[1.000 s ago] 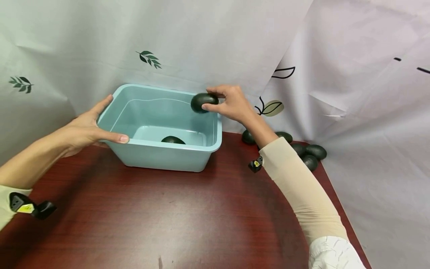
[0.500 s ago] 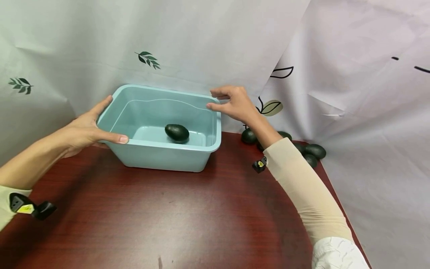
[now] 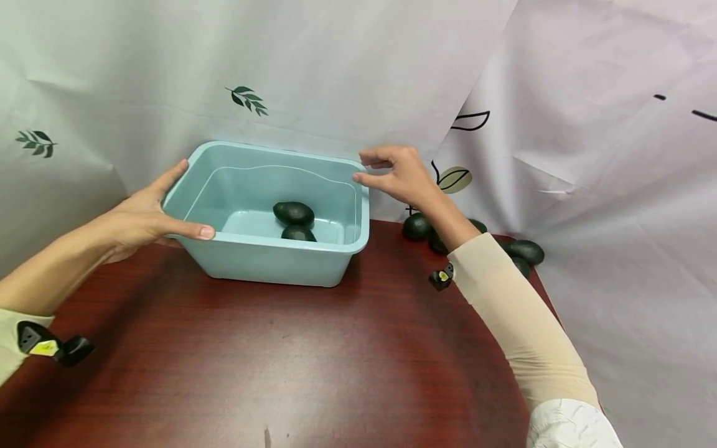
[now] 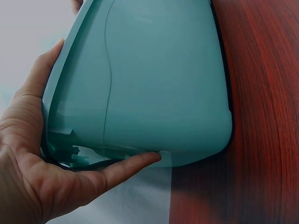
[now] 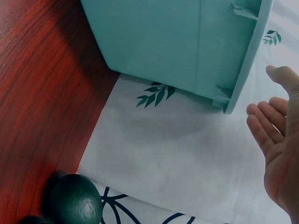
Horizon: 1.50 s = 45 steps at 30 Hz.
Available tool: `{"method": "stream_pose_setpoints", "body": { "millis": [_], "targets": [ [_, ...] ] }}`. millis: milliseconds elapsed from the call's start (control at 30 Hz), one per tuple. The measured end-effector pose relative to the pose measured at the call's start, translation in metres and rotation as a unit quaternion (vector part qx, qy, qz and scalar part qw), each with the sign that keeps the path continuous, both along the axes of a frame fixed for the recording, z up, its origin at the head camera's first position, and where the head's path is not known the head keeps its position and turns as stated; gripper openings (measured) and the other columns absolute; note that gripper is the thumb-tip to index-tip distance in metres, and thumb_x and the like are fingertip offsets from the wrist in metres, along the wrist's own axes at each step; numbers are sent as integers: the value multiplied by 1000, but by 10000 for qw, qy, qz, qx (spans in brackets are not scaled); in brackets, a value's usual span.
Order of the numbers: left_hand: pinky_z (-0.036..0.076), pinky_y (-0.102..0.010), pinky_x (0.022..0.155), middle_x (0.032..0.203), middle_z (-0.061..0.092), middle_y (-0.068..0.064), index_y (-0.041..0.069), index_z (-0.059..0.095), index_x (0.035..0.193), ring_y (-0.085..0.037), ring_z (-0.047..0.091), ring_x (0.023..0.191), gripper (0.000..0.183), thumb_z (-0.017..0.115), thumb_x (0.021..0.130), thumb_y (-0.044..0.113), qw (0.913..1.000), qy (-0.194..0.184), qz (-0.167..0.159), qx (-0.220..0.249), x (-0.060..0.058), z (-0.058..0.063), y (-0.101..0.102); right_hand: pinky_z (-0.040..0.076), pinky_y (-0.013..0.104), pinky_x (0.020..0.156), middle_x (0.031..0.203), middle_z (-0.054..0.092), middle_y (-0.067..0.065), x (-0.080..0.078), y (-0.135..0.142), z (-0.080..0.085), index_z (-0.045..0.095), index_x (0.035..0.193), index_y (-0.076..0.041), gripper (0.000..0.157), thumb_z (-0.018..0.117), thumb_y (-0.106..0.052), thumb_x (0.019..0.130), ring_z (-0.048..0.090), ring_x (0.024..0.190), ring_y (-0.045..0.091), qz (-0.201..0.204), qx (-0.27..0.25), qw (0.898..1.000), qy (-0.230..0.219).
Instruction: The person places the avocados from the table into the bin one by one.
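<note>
A light-blue plastic tub [image 3: 269, 260] stands on the table, with two dark green avocados, one avocado [image 3: 294, 213] behind another avocado [image 3: 299, 233]; the tub's front wall partly hides the nearer one. My left hand [image 3: 137, 218] grips the tub's left end, its thumb along the front rim and its fingers at the left side. In the left wrist view, the left hand [image 4: 56, 172] spans that end of the tub [image 4: 159, 79]. Just above the tub's right rim is my right hand [image 3: 400, 174], fingers loosely bent and holding nothing. The right wrist view shows the right hand [image 5: 280, 135] apart from the tub.
Several more avocados [image 3: 525, 252] lie in a group at the table's back right, partly hidden by the right forearm. One avocado [image 5: 74, 199] of these shows in the right wrist view. A white printed cloth [image 3: 313, 74] hangs behind the dark red wooden table [image 3: 313, 361].
My right hand has let go of an avocado, which dropped into the tub beside the other one. The right hand has drawn slightly right. The left hand has stayed on the tub.
</note>
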<state>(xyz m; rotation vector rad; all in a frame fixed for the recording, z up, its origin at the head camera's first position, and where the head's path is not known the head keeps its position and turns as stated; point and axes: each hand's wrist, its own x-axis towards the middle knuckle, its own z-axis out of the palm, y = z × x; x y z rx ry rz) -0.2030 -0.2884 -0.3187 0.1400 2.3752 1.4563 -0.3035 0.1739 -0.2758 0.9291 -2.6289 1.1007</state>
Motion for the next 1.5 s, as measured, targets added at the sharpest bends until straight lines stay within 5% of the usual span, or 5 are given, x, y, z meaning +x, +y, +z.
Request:
{"method": "stream_pose_setpoints", "body": {
  "millis": [233,1500],
  "targets": [
    [64,-38,90,179,13,-31,45,-26,176,-48,41,148,138,87,100,21,10000,16,1,-36,-1,0,1,65,45,111,141,80,15,4,13,-4,79,140,-3,50,91,-27,98,80,127,32,-200,45,9998,-3],
    [65,-51,95,183,6,-31,41,-25,177,-53,36,152,139,88,99,21,10000,37,7,-1,-2,-1,3,66,57,105,133,82,19,16,67,-30,82,133,-1,44,91,-21,95,82,119,38,-613,-105,9978,207]
  ]
}}
